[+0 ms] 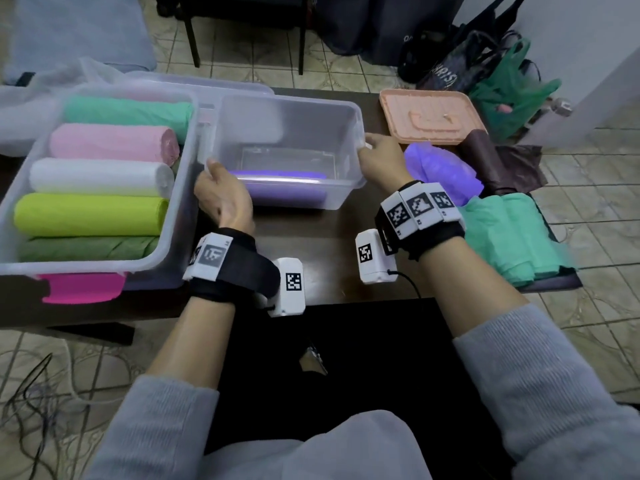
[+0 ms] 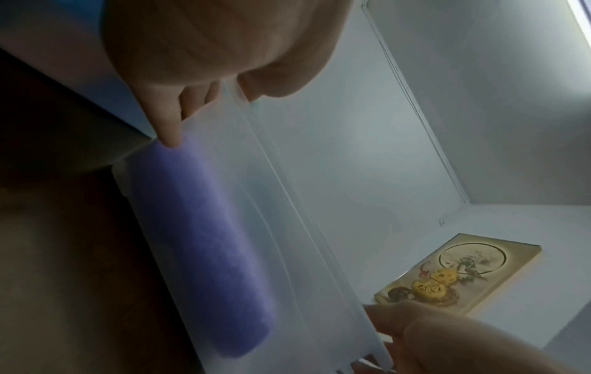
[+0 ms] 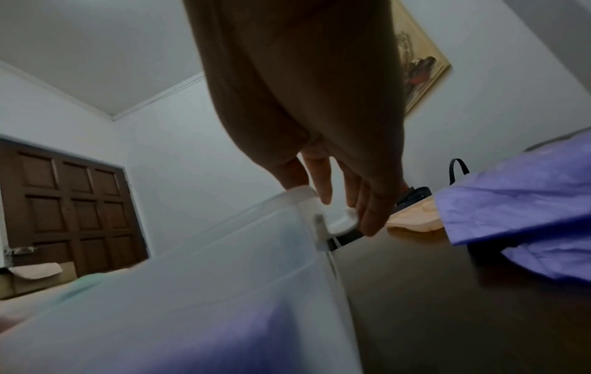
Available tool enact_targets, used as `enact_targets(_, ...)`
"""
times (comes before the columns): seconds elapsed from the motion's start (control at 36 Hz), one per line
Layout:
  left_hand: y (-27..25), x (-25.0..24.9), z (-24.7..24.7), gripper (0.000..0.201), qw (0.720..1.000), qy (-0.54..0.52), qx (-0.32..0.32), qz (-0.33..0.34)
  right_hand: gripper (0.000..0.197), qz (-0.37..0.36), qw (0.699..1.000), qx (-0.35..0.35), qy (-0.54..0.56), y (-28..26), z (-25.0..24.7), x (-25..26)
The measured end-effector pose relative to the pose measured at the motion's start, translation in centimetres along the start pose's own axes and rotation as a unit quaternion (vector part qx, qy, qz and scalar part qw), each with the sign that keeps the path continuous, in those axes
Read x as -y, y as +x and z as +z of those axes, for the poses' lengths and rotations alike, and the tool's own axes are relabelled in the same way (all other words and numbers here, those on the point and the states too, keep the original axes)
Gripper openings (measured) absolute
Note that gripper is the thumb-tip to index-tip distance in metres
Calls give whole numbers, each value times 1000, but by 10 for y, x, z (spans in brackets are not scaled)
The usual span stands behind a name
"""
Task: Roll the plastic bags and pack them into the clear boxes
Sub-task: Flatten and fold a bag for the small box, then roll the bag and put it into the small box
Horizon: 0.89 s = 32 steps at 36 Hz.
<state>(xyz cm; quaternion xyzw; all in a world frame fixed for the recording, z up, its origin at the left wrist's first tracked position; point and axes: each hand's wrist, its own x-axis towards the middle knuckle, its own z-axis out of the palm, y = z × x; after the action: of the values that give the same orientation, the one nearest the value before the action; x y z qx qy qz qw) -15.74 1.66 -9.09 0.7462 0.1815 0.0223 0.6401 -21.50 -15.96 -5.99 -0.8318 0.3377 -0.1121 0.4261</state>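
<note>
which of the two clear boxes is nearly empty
The right clear box, gripped at its ends by both hands, holds one purple roll. The left clear box is packed with rolls.

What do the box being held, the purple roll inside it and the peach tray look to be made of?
Box: translucent, frosted-looking plastic; the purple roll shows hazily through its wall. The roll: thin plastic film, softly matte. Peach tray: likely rigid moulded plastic, with a raised rim and dull finish. Left hand and right hand hold the box's ends.

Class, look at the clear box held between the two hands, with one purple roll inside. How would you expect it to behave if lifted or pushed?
The clear box probably lifts lightly: it holds only one purple roll. Its thin walls may flex under each hand's grip. The roll, lying loose against the near wall, could roll if the box tilts.
</note>
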Motion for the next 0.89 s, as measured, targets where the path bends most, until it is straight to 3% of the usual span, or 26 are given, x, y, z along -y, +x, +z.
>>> enact_targets(0.28, 18, -2, 0, 51, 993, 92, 68, -1, 42, 5, 999, 28, -16, -4, -5, -8)
enact_targets(0.5, -34, 15, 9, 77, 985, 117, 106, -75, 39, 72, 986, -108, -105, -6, -52, -69)
enact_targets(0.58, -77, 32, 15, 76, 964, 163, 201, -66, 42, 120, 962, -161, -185, -12, -78, -95)
enact_targets(0.64, -108, 44, 23, 75, 932, 213, 294, -4, 43, 151, 941, -189, -238, -19, -91, -108)
enact_targets(0.72, -144, 53, 42, 74, 850, 308, 416, 95, 48, 195, 918, -202, -279, -28, -101, -126)
enact_targets(0.89, -167, 51, 79, 69, 688, 451, 496, 279, 50, 220, 914, -168, -296, -41, -114, -145)
